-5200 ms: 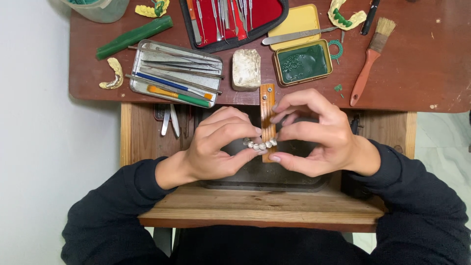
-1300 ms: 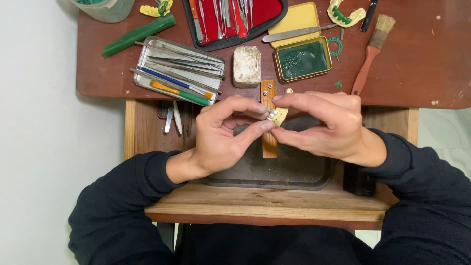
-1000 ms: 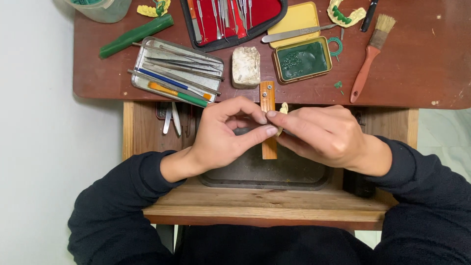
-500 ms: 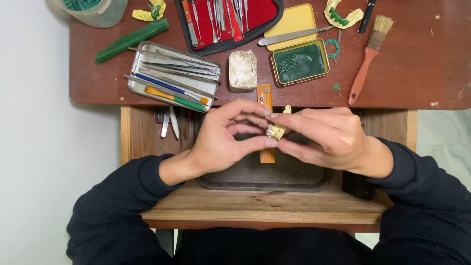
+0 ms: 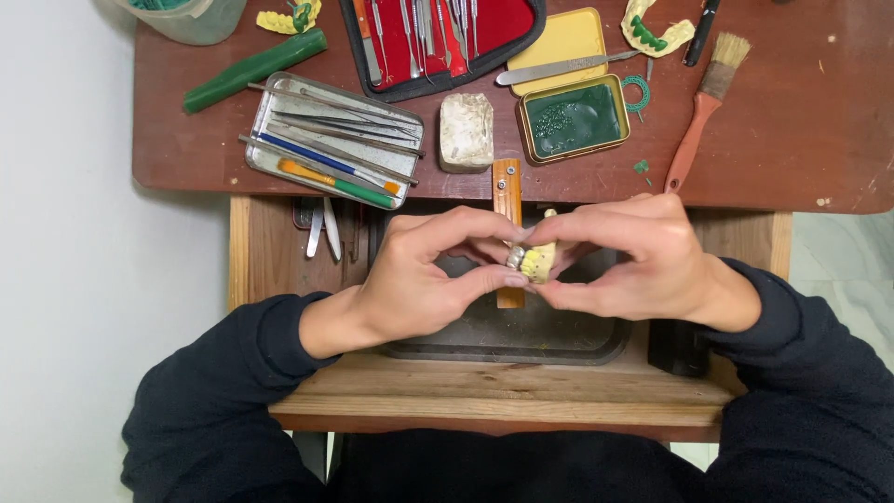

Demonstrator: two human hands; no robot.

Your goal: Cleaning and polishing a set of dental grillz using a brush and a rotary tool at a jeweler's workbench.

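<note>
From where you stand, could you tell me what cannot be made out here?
Head view only:
- Yellow dental model: mostly covered by the left hand and right hand.
- Red tool case and clear cup: cut off by the top edge.
- Dark tray: contents hidden behind both hands.

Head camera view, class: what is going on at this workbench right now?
A person in dark sleeves holds a small yellow dental cast with a row of teeth between the fingertips of both hands, left hand and right hand, above a dark tray. A wooden bench peg juts out behind it. On the desk lie a metal tin of instruments, a tin of green wax, a red tool case and a brush, all untouched.
</note>
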